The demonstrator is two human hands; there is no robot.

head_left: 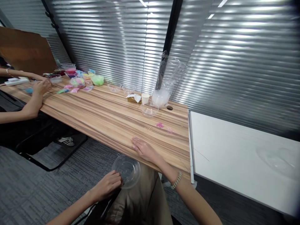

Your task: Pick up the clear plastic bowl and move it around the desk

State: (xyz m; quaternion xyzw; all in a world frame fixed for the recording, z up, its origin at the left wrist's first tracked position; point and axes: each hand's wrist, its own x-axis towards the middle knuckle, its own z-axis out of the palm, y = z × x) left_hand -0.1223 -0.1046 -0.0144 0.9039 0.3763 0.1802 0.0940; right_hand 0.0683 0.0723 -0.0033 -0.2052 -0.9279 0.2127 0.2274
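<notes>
Item: clear plastic bowl, round, transparent, shallow. Held below the near edge of the table, over the person's lap, just left of the tan trouser leg. The rim toward the viewer is pinched by the left hand, fingers curled closed on its near-left edge. The bowl sits directly beneath the right hand, with the table edge between them.

Right hand: laid flat, palm down, fingers spread fairly wide on the near edge of the table, holding nothing. A beaded bracelet circles the wrist.

Table, wood grain, long, running from far left to near right. Contents, near to far:
- small pink beads, scattered a little beyond the right hand; a fainter pink patch just right of them.
- second clear bowl, standing upright, farther off.
- white paper cup, beside a small brown box with white paper to its left.
- large clear plastic bag, standing against the blinds, a stack of clear bowls in its base.
- round cable hole, right of the second bowl.
- coloured bead packets, green, pink, yellow and blue, heaped at the far left end.

Another person's hand rests on the table's far left end, near the packets.

White table adjoins on the right. Grey carpet floor below.
</notes>
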